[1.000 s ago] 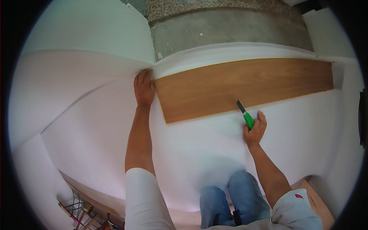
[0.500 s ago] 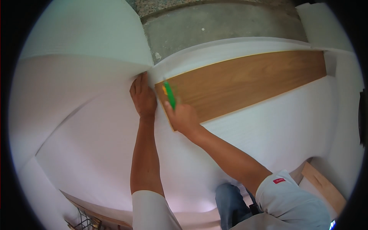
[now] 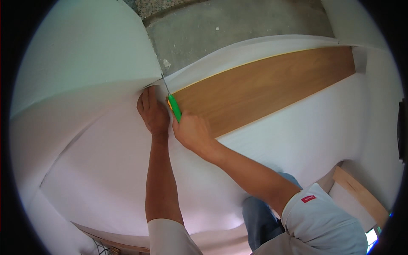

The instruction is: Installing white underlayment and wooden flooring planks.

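Although a brown rectangular wooden plank point(image 3: 272, 85) lay on smooth white sheeting point(image 3: 306, 123), cutting seemed unfinished; right hand point(image 3: 193, 131) gripped green-handled knife point(image 3: 174, 107); left hand point(image 3: 154, 117): grip unclear.

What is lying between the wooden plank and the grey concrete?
In the head view, a strip of white sheet lies between the wooden plank and the grey concrete.

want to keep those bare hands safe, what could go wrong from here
The left hand lies close beside the exposed blade of the green knife in the right hand, so a slip might cut its fingers. The blade is also near the corner of the wooden plank, so a stray stroke could scratch it.
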`<state>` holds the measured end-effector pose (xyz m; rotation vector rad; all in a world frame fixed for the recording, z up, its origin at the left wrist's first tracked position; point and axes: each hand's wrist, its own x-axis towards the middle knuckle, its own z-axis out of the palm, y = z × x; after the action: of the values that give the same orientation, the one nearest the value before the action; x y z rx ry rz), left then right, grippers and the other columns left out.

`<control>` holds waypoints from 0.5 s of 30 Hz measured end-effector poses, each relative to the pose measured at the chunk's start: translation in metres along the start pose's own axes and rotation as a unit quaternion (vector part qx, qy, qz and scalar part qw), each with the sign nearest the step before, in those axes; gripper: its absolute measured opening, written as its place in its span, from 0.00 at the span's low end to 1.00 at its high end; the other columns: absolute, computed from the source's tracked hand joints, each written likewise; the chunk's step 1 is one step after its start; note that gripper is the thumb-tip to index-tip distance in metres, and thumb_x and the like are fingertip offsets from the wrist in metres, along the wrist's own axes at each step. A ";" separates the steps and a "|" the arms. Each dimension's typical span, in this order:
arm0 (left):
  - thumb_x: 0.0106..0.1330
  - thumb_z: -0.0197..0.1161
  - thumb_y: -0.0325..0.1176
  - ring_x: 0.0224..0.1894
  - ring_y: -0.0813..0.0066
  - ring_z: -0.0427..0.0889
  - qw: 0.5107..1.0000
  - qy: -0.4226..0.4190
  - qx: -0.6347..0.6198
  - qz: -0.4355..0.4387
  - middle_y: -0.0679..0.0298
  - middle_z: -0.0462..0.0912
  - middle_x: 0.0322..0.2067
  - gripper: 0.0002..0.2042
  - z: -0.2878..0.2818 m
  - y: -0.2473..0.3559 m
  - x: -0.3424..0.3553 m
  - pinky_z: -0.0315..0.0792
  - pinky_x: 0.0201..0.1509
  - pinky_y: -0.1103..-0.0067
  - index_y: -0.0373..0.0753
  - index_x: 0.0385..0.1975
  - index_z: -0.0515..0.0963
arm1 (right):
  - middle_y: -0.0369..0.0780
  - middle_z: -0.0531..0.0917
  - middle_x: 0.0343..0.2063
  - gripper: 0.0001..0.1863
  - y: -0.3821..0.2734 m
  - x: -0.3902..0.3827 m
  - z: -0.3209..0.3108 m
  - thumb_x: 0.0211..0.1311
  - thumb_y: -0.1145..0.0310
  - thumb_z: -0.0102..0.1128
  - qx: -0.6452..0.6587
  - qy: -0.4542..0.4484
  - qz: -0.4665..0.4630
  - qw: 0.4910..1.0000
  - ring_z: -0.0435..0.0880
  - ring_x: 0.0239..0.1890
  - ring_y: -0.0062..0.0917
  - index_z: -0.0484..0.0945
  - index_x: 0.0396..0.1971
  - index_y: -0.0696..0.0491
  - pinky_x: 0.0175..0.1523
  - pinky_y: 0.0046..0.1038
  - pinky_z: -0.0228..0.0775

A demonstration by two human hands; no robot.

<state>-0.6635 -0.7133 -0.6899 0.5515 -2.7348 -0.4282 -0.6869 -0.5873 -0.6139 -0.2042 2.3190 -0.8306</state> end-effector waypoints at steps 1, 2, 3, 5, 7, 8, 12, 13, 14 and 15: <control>0.55 0.52 0.19 0.57 0.57 0.68 1.000 -0.007 0.007 -0.007 0.60 0.73 0.55 0.27 0.000 0.000 -0.001 0.62 0.62 0.66 0.41 0.58 0.70 | 0.56 0.82 0.24 0.17 0.000 -0.005 -0.003 0.61 0.62 0.53 -0.011 -0.026 0.015 0.999 0.83 0.29 0.51 0.75 0.29 0.64 0.36 0.48 0.74; 0.55 0.51 0.18 0.57 0.57 0.68 1.000 -0.013 0.014 -0.014 0.60 0.73 0.55 0.27 0.000 0.000 -0.001 0.62 0.62 0.66 0.42 0.58 0.70 | 0.56 0.82 0.24 0.16 -0.001 -0.007 -0.005 0.61 0.62 0.53 -0.021 -0.053 0.030 0.998 0.83 0.29 0.51 0.75 0.29 0.63 0.36 0.48 0.74; 0.55 0.51 0.18 0.57 0.57 0.68 1.000 -0.012 0.011 -0.015 0.60 0.73 0.55 0.27 0.000 0.003 0.002 0.62 0.62 0.66 0.42 0.58 0.70 | 0.56 0.82 0.24 0.16 -0.003 -0.001 -0.010 0.61 0.62 0.53 -0.024 -0.050 0.031 0.998 0.83 0.29 0.51 0.75 0.29 0.63 0.36 0.48 0.74; 0.55 0.51 0.18 0.57 0.57 0.68 1.000 -0.003 0.007 -0.009 0.60 0.73 0.54 0.27 0.000 0.003 0.002 0.62 0.62 0.66 0.41 0.58 0.70 | 0.56 0.80 0.21 0.20 -0.009 0.016 -0.010 0.64 0.60 0.51 0.059 -0.028 0.028 0.997 0.81 0.25 0.52 0.77 0.26 0.64 0.33 0.49 0.73; 0.55 0.51 0.18 0.57 0.57 0.68 1.000 -0.008 0.006 -0.013 0.60 0.73 0.54 0.27 0.001 0.004 0.002 0.62 0.62 0.66 0.41 0.58 0.70 | 0.56 0.80 0.20 0.19 -0.002 0.014 -0.002 0.64 0.60 0.51 0.034 0.005 0.010 0.999 0.81 0.25 0.52 0.77 0.26 0.64 0.33 0.49 0.73; 0.55 0.51 0.18 0.58 0.57 0.68 1.000 -0.013 0.008 -0.018 0.60 0.73 0.54 0.27 0.001 0.005 0.001 0.62 0.62 0.66 0.41 0.58 0.70 | 0.56 0.80 0.20 0.19 0.002 0.011 0.001 0.64 0.60 0.51 0.010 0.035 -0.010 0.999 0.81 0.24 0.52 0.77 0.26 0.64 0.33 0.49 0.73; 0.55 0.51 0.18 0.57 0.56 0.68 1.000 -0.012 0.014 -0.024 0.60 0.73 0.54 0.26 -0.001 0.002 -0.002 0.62 0.62 0.66 0.42 0.58 0.71 | 0.56 0.81 0.22 0.19 0.005 -0.011 0.000 0.64 0.60 0.51 -0.020 -0.033 0.022 0.999 0.81 0.26 0.53 0.77 0.26 0.64 0.34 0.49 0.73; 0.56 0.51 0.18 0.57 0.56 0.68 1.000 -0.004 0.014 -0.020 0.60 0.74 0.54 0.27 0.001 0.004 0.000 0.62 0.62 0.66 0.42 0.58 0.71 | 0.56 0.81 0.23 0.17 0.006 -0.002 0.002 0.62 0.61 0.52 -0.002 -0.025 0.023 0.999 0.82 0.28 0.52 0.76 0.27 0.63 0.35 0.48 0.74; 0.56 0.51 0.18 0.57 0.57 0.68 1.000 0.004 0.015 -0.016 0.61 0.74 0.55 0.27 0.003 0.006 0.000 0.62 0.62 0.66 0.43 0.58 0.71 | 0.57 0.82 0.24 0.16 0.006 0.004 0.004 0.61 0.62 0.53 0.015 -0.019 0.023 0.999 0.82 0.29 0.52 0.75 0.28 0.63 0.36 0.48 0.75; 0.56 0.51 0.18 0.57 0.57 0.68 1.000 0.003 0.014 -0.017 0.61 0.74 0.55 0.27 0.003 0.006 0.001 0.62 0.62 0.66 0.43 0.58 0.71 | 0.57 0.82 0.24 0.16 0.001 0.009 0.003 0.61 0.62 0.53 0.014 -0.020 0.024 0.999 0.82 0.29 0.52 0.75 0.28 0.63 0.36 0.48 0.75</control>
<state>-0.6671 -0.7082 -0.6901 0.6074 -2.7328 -0.3959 -0.6916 -0.5914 -0.6212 -0.1511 2.2658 -0.8274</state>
